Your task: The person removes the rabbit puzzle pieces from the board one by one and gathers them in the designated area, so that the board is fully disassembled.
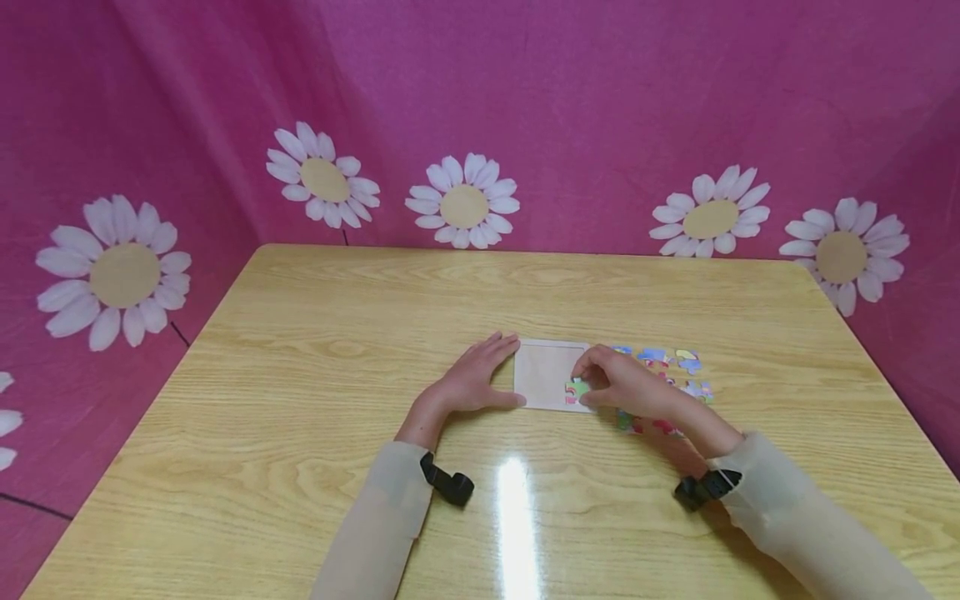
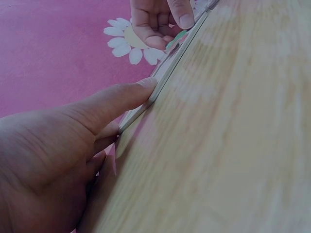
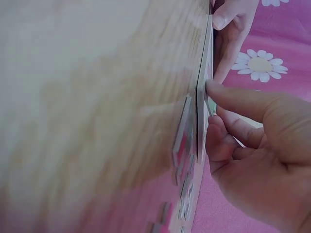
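Observation:
A shallow square puzzle tray (image 1: pixel 542 367) with a pale wooden bottom lies on the table. My left hand (image 1: pixel 471 379) rests at its left side, fingers straight near the far corner and thumb touching the near corner; the left wrist view shows that thumb (image 2: pixel 141 86) on the tray's rim. Over the tray's right side, my right hand (image 1: pixel 630 385) pinches a green and pink jigsaw piece (image 1: pixel 573 390) between thumb and fingers, at the near right corner. From the right wrist the piece (image 3: pixel 212 104) shows only as a sliver, tilted against the tray.
Several loose jigsaw pieces (image 1: pixel 688 362) lie right of the tray, partly hidden beneath my right hand and forearm. The wooden table (image 1: pixel 300 400) reaches back to a pink cloth (image 1: pixel 585 117) printed with white daisies. Light glares off the tabletop in front of the tray.

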`<state>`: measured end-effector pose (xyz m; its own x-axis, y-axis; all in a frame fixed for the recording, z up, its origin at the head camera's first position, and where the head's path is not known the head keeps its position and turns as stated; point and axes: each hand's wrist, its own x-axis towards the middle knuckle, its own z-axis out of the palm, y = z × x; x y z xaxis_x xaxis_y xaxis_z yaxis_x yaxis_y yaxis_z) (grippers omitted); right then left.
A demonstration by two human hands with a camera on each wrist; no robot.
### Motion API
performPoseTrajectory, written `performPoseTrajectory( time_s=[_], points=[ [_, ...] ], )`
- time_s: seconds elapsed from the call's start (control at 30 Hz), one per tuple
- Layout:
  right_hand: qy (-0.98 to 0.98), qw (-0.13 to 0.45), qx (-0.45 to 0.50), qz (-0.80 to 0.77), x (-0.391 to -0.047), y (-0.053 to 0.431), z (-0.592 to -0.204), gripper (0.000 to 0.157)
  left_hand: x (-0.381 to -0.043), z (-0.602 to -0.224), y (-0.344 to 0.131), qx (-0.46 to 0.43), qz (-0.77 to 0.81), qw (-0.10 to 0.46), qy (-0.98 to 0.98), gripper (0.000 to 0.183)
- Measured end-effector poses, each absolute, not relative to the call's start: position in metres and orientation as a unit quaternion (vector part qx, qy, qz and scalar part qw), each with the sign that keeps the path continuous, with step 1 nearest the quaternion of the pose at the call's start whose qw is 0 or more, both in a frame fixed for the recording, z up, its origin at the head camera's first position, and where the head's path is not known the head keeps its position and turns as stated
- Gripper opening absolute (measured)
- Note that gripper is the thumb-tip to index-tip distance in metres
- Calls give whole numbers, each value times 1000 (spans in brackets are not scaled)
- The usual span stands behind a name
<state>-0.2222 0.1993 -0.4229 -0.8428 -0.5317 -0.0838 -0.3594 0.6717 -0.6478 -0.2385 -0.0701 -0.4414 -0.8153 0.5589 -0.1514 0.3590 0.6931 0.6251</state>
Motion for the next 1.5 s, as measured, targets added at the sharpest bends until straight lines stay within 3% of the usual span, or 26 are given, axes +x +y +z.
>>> performPoseTrajectory(
  time_s=[0.7, 1.5],
  points=[
    [897, 49, -251, -362, -214, 199, -425, 10, -240, -442, -70, 260, 297, 161, 905, 89],
    [892, -15, -232, -388, -193, 251, -425, 11, -237, -441, -69, 257, 303, 165, 903, 89]
  ],
)
